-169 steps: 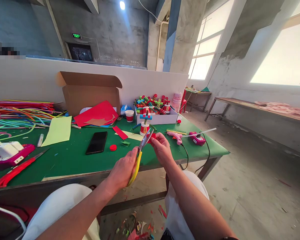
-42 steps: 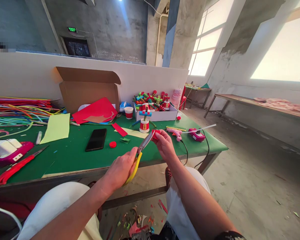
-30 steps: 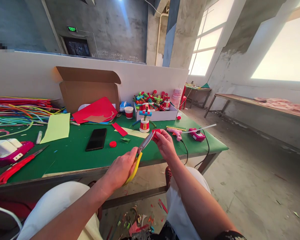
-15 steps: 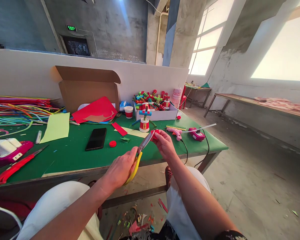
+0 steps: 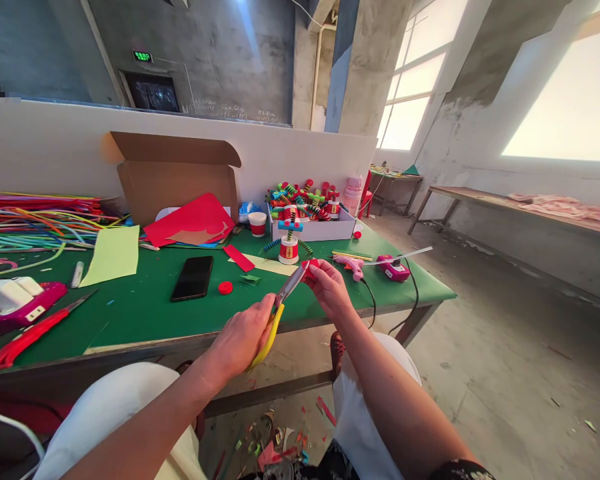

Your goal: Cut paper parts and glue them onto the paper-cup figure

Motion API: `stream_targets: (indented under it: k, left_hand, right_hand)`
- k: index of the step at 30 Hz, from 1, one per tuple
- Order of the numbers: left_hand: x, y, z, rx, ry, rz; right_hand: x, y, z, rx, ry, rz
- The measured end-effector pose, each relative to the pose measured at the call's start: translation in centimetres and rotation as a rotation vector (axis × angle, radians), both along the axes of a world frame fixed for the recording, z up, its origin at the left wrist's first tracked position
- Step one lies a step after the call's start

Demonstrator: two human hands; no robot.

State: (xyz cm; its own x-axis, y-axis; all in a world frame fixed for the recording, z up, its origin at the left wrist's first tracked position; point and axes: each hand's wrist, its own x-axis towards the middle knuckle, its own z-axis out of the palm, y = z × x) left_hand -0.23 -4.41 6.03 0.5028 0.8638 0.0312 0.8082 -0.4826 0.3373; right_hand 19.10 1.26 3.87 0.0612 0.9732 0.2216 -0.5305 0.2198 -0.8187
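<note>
Yellow-handled scissors [image 5: 269, 339] are gripped in my left hand [image 5: 244, 337], blades pointing up and to the right. My right hand [image 5: 329, 285] pinches a small piece of red paper [image 5: 310, 264] at the blade tips, most of it hidden by my fingers. Just beyond the blades stands a paper-cup figure [image 5: 289, 250] with a red band, a blue crosspiece and coiled arms. A red strip of paper [image 5: 239, 258], a red round cap [image 5: 225, 288] and folded green paper scraps [image 5: 251, 280] lie left of the scissors.
A black phone [image 5: 192, 279] lies on the green table [image 5: 145, 320]. Behind are a white box [image 5: 320, 231] full of similar figures and an open cardboard box [image 5: 180, 180]. A pink glue gun [image 5: 351, 265] with its cord lies right. Red-handled scissors [image 5: 35, 337] rest at left.
</note>
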Motion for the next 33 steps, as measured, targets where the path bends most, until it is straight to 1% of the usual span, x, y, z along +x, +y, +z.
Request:
stream_targets:
  k: [9,19,24,33]
  left_hand:
    - [-0.16,0.21,-0.6,0.018,0.001,-0.017]
    - [0.09,-0.01,0.15,-0.018,0.076,-0.011]
    - [0.06,0.03,-0.07,-0.007,0.061,-0.006]
    - [-0.17,0.12,-0.51,0.009,0.032,-0.029]
  right_hand:
    - [0.18,0.1,-0.12,0.002,0.006,-0.007]
    - [0.23,0.1,-0.24,-0.006,-0.016,0.008]
    - [0.28,0.05,-0.33,-0.008,-0.045,0.033]
    - [0.33,0.01,-0.11,-0.016,-0.049,0.026]
